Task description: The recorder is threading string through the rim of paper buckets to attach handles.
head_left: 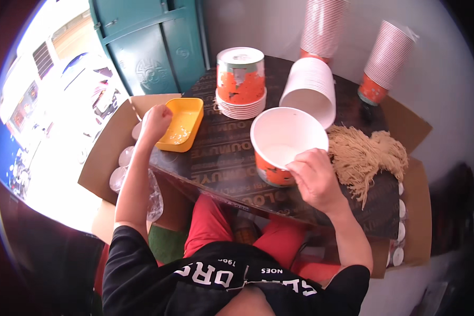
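Observation:
My left hand point(157, 122) is closed in a fist at the left edge of a yellow plastic tray point(198, 118). Small whitish bits lie in that tray. What the fist holds, if anything, is hidden. At the table's front, a large white paper bucket point(270, 174) with an orange outside stands upright, its mouth facing up. The fingers of my right hand point(318, 179) are pinched at its near right rim. Beside it on the right lies a bundle of beige strings point(366, 152).
Upside-down paper buckets point(241, 87) are stacked behind the tray. Another stack point(310, 84) lies on its side. Two tall stacks point(324, 31) lean by the wall. Open cardboard boxes point(102, 158) flank the dark table point(216, 152). A teal door point(152, 47) stands at the back left.

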Demonstrator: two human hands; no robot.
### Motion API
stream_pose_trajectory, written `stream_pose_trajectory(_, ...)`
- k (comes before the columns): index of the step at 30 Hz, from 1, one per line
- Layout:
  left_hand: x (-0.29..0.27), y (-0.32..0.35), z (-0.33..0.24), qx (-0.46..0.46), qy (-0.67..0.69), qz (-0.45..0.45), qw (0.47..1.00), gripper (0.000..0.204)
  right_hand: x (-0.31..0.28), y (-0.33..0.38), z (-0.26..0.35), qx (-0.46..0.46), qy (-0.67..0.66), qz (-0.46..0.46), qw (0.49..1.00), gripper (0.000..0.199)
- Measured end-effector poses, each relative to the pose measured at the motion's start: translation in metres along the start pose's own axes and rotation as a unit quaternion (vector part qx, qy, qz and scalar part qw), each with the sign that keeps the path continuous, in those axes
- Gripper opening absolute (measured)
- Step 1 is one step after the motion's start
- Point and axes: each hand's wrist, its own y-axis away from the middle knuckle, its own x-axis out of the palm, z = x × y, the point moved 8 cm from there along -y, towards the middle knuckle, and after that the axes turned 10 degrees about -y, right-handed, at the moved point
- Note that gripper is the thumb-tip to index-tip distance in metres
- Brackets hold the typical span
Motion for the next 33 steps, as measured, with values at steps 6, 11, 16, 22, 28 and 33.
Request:
stream_pose_trajectory(6,0.017,0.002,0.022,0.021,-0.093,-0.004,0.995,0.028,0.006,0.008,0.009,-0.010,0.066,-0.035,0.997,0.035)
stream_pose_trajectory(11,0.022,0.002,0.034,0.035,-0.149,0.019,0.988,0.025,-0.026,0.029,0.012,0.037,0.089,-0.094,0.991,0.033)
stream_pose_trajectory(16,0.010,0.011,0.018,0.030,-0.079,0.003,0.996,0.042,-0.098,0.087,-0.030,0.181,0.177,-0.170,0.952,0.020)
stream_pose_trajectory(22,-0.009,0.025,-0.003,0.071,-0.032,-0.053,0.996,0.026,-0.142,0.160,-0.072,0.298,0.243,-0.196,0.902,0.010)
stream_pose_trajectory(28,-0.030,0.049,-0.095,0.195,0.054,-0.088,0.975,0.016,-0.108,0.143,-0.090,0.261,0.249,-0.097,0.928,0.013)
stream_pose_trajectory(33,-0.043,0.086,-0.184,0.375,0.062,0.002,0.925,0.047,-0.099,0.144,-0.109,0.251,0.283,-0.039,0.925,0.013)
